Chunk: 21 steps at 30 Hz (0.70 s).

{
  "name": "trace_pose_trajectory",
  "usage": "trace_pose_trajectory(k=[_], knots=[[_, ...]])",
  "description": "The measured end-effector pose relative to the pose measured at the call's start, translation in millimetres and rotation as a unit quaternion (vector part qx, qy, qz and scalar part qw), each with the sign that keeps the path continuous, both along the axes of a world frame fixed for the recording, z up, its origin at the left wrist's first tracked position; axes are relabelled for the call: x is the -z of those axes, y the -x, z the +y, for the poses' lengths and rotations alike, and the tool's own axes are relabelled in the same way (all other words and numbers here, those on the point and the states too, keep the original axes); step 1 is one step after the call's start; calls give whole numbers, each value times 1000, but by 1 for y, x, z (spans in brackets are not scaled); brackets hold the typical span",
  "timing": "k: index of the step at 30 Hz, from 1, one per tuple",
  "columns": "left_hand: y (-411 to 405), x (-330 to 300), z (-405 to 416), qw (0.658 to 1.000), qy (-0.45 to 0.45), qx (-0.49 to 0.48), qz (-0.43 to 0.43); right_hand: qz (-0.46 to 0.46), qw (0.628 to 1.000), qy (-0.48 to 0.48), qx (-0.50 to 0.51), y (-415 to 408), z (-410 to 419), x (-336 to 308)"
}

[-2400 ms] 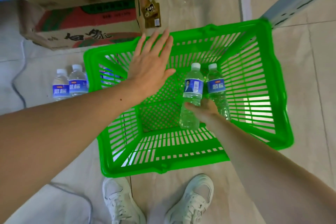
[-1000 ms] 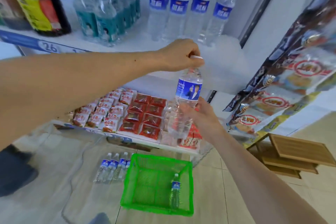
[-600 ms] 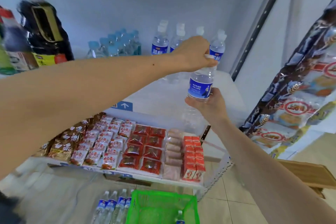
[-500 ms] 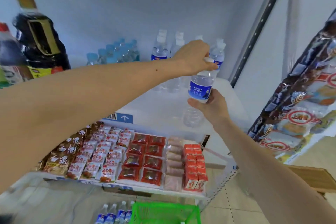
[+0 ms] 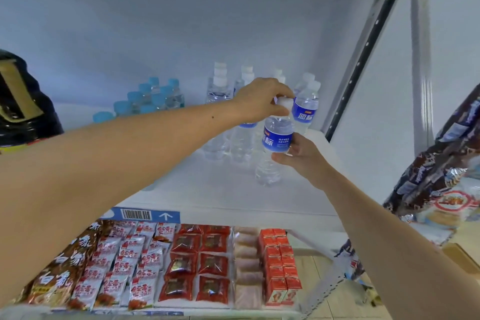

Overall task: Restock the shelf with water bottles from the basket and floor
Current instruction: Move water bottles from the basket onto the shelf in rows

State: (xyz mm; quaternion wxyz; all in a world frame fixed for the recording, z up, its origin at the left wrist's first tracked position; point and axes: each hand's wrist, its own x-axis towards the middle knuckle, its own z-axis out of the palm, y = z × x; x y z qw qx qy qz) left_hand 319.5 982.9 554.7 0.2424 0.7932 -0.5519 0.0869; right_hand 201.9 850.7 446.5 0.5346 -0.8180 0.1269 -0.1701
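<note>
Clear plastic blue-labelled water bottle [image 5: 275, 143] near upright over white shelf [image 5: 220, 189], cap up, tilted slightly right. Left hand [image 5: 262, 101] pinches cap; right hand [image 5: 298, 153] grips label band.

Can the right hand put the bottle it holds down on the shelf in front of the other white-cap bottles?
Probably yes. The right hand and left hand hold the bottle above bare shelf, before the white-cap bottles.
</note>
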Motion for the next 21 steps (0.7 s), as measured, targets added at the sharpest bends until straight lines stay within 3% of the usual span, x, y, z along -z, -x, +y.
trace_pose_trajectory(k=[4,11,21], knots=[[-2,-2,-4,999,-4,-28,-21,40,999,22,16,-6,-3,4],[4,-2,-18,997,-1,-45,-66,55,982,59,172,-15,16,53],[-12,-8,-31,992,-37,-74,-96,65,983,103,139,-29,-12,40]])
